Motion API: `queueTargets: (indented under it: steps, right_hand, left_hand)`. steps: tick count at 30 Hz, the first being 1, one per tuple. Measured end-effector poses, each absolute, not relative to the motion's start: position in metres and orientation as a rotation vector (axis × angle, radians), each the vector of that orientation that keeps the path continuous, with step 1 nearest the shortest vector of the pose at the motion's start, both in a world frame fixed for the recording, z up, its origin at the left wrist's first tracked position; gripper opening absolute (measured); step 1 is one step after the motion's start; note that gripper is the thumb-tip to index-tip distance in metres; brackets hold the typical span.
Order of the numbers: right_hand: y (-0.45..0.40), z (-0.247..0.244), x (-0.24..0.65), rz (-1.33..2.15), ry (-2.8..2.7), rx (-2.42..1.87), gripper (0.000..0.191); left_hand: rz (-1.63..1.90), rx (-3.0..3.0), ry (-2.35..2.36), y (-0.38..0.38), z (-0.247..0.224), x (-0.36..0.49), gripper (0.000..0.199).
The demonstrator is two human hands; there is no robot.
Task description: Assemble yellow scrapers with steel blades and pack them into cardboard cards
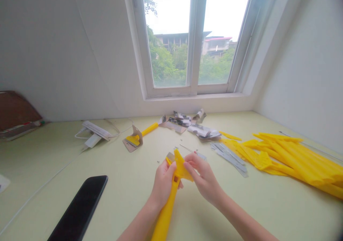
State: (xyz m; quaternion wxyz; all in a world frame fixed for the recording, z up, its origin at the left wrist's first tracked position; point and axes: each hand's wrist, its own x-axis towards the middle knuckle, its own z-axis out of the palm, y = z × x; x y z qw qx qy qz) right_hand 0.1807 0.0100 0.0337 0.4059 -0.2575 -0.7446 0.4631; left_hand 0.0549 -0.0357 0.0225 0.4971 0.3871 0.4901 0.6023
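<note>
In the middle of the head view my left hand [162,184] is closed round the neck of a yellow scraper handle [165,214], whose long shaft runs down toward me. A bit of grey blade [170,156] shows by its fingertips. My right hand [205,178] pinches a flat, flared yellow scraper head plate [182,167], tilted against the top of the handle. Whether plate and handle are joined cannot be seen. Just beyond the hands lie tiny metal screws [175,148] and a thin screwdriver [187,148], with a small grey plate [201,156] beside it.
Yellow handles [300,155] and grey blades [229,158] are piled at right. Printed card sleeves [175,124] lie below the window. A carded yellow scraper [146,131] rests left of them. A black phone [80,205] is at front left, a white power strip [96,130] behind it.
</note>
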Motion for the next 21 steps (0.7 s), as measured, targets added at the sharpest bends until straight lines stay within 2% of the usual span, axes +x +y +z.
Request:
queueTargets:
  steps: [10,18,21]
  right_hand:
    - [0.0165,0.0305,0.1828,1.300,-1.842,-0.693,0.019]
    - [0.0100,0.0280,0.1794,1.176,-1.828,-0.705,0.014]
    - [0.0081,0.0261,0.1788,1.121,-1.836,-0.715,0.024]
  left_hand:
    - [1.435,0.959,1.114,-0.0354,0.0187,0.0556,0.019]
    - [1.455,0.913,1.108,-0.0349,0.0201,0.0562,0.018]
    - [1.458,0.897,1.101,-0.0348,0.0187,0.0561,0.018]
